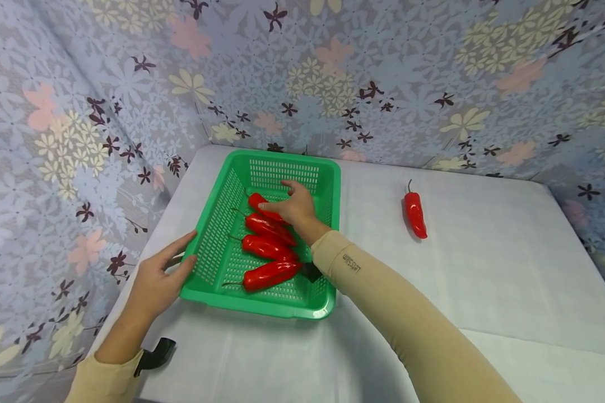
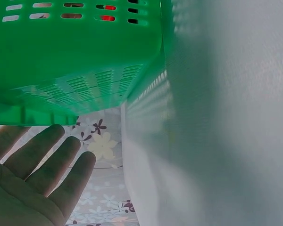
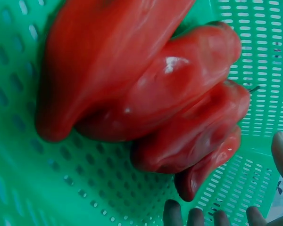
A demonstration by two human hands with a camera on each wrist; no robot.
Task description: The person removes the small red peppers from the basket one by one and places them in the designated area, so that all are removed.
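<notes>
Several red peppers lie side by side in a green slotted plastic basket [image 1: 252, 305], their thin stems pointing left. My right hand [image 1: 299, 209] reaches into the basket with thumb and fingers spread, close over the farthest pepper [image 1: 269, 211]. In the right wrist view its fingertips [image 3: 172, 214] are just beyond the end of the smallest-looking pepper [image 3: 208, 164], with nothing between them. My left hand [image 1: 153, 282] is at the basket's left rim, thumb and fingers apart. From the left wrist, its fingers [image 2: 59, 165] look nearly straight, right at the rim's outer side.
A single red pepper [image 1: 415, 214] lies on the white-covered table [image 1: 504, 268], to the right of the basket. Floral fabric [image 1: 302, 67] rises behind the table and along its left side. The basket stands near the table's left edge.
</notes>
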